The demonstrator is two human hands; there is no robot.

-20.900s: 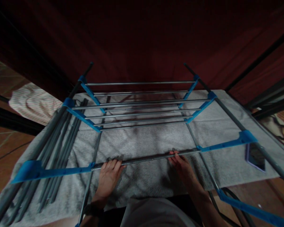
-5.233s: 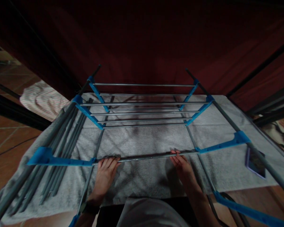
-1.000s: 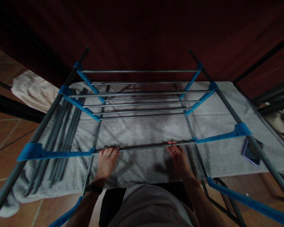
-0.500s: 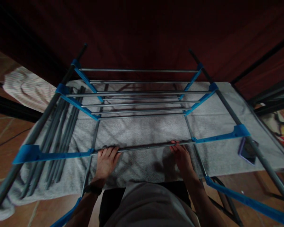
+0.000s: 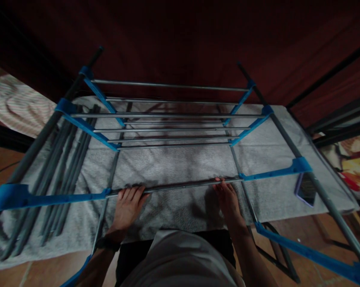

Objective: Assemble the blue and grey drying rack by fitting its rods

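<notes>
The rack is partly together, standing over a grey cloth (image 5: 174, 165) in front of the person. At its far end, two pairs of blue arms are already joined by several thin rods (image 5: 168, 116), which run straight across between the left upright (image 5: 35, 147) and the right upright (image 5: 325, 195).

Nearer, only one bar seems to be in place. This near rod (image 5: 180, 186) spans from the inner end of the near left arm (image 5: 66, 200) to the inner end of the near right arm (image 5: 272, 174), so it meets both, though whether either end is fully seated I cannot tell.

The left hand (image 5: 129, 203) has its grip wrapped over the rod close to its left end. The right hand (image 5: 227, 197) has a narrower grip, its fingertips around the rod towards the other end (the palm stays clear of the metal).

Along the rest of the near arms no other rod crosses. A lower blue arm (image 5: 305, 251) on the right also shows no rod, though it is cut off by the edge of the view. Loose tubes (image 5: 76, 171) lie side by side on the cloth at left, apparently unused so far.
</notes>
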